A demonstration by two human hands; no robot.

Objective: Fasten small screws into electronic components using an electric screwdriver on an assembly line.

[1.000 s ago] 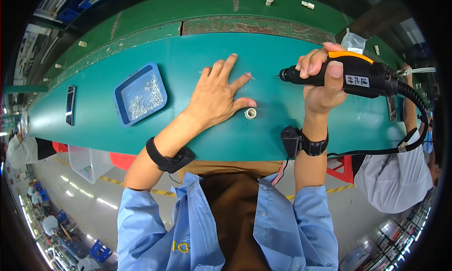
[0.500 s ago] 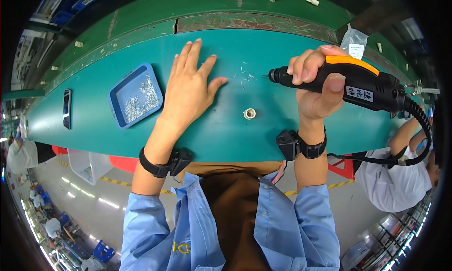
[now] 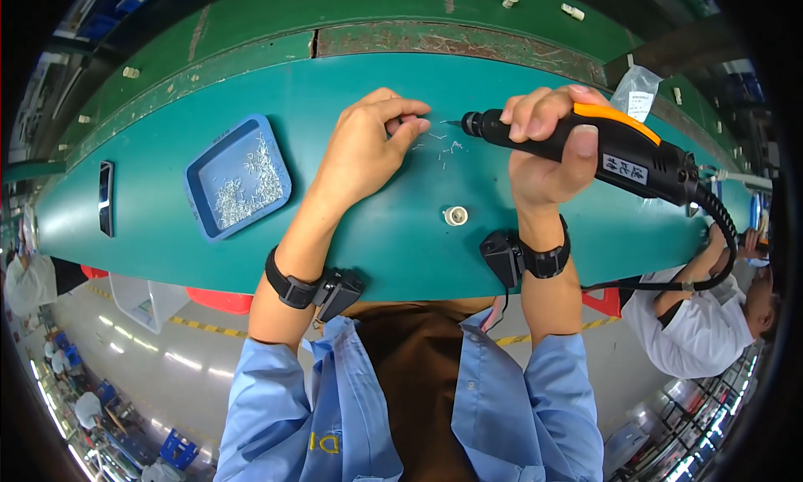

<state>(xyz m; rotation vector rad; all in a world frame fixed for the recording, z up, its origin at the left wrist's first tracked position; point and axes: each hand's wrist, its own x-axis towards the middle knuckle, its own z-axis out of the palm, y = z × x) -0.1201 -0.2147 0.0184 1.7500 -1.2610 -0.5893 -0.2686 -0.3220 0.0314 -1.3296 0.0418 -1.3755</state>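
Observation:
My right hand point(image 3: 548, 151) is wrapped round a black and orange electric screwdriver point(image 3: 623, 160), whose thin bit points left toward my other hand. My left hand point(image 3: 368, 143) has its thumb and fingertips pinched together just short of the bit's tip. Whatever lies between those fingertips is too small to make out. Several tiny silvery screws point(image 3: 452, 148) lie scattered on the green tabletop beside the fingertips. Nearer to me stands a small cream round fitting point(image 3: 456, 216). On the left, a blue tray point(image 3: 194, 199) holds a heap of the same small metal pieces.
A dark phone-like object point(image 3: 106, 199) lies at the far left. A clear plastic bag point(image 3: 636, 93) with a white label is behind the screwdriver. More cream fittings point(image 3: 573, 12) stand or lie on the green surface beyond. A person in white point(image 3: 698, 323) sits at the right.
My left hand has gone from spread fingers to a pinch, shifting right toward the bit. The screwdriver has moved slightly left. The whole view has shifted a little.

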